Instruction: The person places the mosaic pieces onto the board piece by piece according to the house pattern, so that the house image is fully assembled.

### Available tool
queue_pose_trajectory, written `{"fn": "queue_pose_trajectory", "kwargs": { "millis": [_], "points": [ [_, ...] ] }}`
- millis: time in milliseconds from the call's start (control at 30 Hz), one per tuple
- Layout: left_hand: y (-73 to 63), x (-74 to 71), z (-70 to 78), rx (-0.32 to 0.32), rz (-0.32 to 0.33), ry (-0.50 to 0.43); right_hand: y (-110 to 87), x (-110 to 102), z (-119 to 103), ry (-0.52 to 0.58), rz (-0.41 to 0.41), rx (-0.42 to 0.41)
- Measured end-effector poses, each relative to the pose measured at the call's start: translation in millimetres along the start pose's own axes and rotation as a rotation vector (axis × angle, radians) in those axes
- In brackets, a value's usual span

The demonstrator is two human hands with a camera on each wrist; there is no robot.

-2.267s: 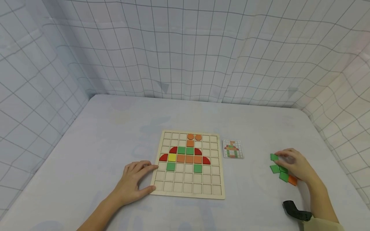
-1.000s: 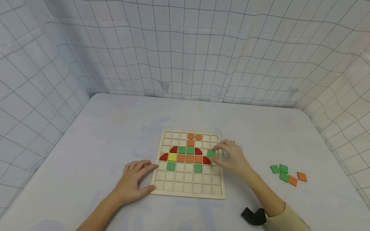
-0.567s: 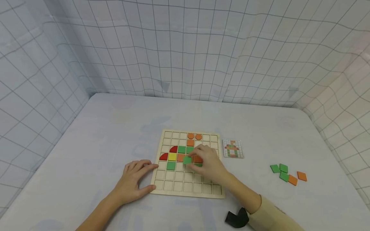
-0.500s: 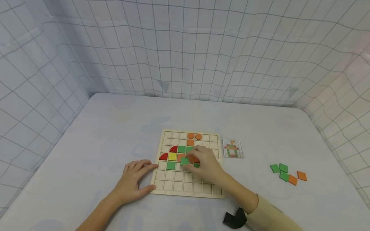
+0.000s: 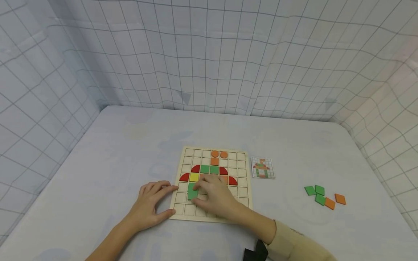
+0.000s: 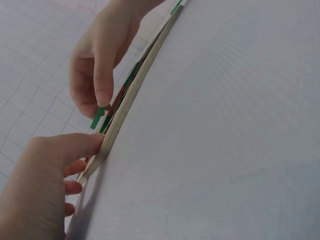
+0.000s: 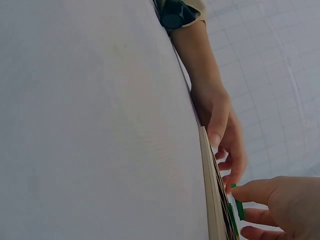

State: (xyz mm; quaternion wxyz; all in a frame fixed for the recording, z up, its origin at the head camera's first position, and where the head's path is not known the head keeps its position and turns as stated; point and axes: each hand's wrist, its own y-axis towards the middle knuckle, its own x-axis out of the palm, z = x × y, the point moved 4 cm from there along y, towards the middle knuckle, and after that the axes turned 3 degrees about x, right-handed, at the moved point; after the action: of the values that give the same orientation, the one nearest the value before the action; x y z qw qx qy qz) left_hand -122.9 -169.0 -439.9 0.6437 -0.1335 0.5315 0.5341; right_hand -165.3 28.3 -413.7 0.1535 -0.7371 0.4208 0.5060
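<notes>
A square wooden grid board [image 5: 180, 209] lies on the table, holding red quarter-round, green, yellow and orange pieces in its upper and middle cells. My right hand [image 5: 218, 195] is over the board and pinches a green square tile [image 5: 192, 195] between thumb and fingers. That tile overlaps the cell just below the left green square [image 5: 192, 186]. In the left wrist view the pinched tile [image 6: 97, 119] is tilted above the board surface. My left hand [image 5: 149, 206] rests at the board's left edge, thumb and index fingertips touching the frame. The right hand hides several middle cells.
To the right of the board lies a small pattern card [image 5: 263, 168]. Farther right, green square tiles [image 5: 310, 190] and orange square tiles [image 5: 340, 199] lie loose on the table. A black device [image 5: 254, 253] is on the right wrist. A grid-patterned curtain [image 5: 222, 54] surrounds the table.
My right hand has taken a green tile from the loose pieces and carried it left across the board to its left side. The left hand has stayed at the board's edge.
</notes>
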Motion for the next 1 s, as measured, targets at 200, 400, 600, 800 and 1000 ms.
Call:
{"fn": "queue_pose_trajectory", "kwargs": {
  "millis": [200, 400, 600, 800, 1000],
  "points": [
    [-0.4, 0.1, -0.3, 0.003, 0.000, -0.003, -0.2, 4.7, -3.9, -0.055, -0.016, -0.014],
    [-0.3, -0.4, -0.2, 0.000, -0.001, -0.006, -0.9, 4.6, -6.1, -0.098, -0.032, -0.020],
    [0.2, -0.7, 0.1, -0.002, -0.004, -0.006, -1.7, 3.4, -7.6, -0.113, -0.046, -0.018],
    [0.4, -0.7, 0.4, -0.001, -0.005, -0.008, -1.5, 3.5, -8.2, -0.119, -0.047, -0.017],
    [0.4, -0.6, 0.5, 0.004, -0.001, -0.007, -2.2, 1.9, -8.5, -0.111, -0.046, -0.019]
  ]
}}
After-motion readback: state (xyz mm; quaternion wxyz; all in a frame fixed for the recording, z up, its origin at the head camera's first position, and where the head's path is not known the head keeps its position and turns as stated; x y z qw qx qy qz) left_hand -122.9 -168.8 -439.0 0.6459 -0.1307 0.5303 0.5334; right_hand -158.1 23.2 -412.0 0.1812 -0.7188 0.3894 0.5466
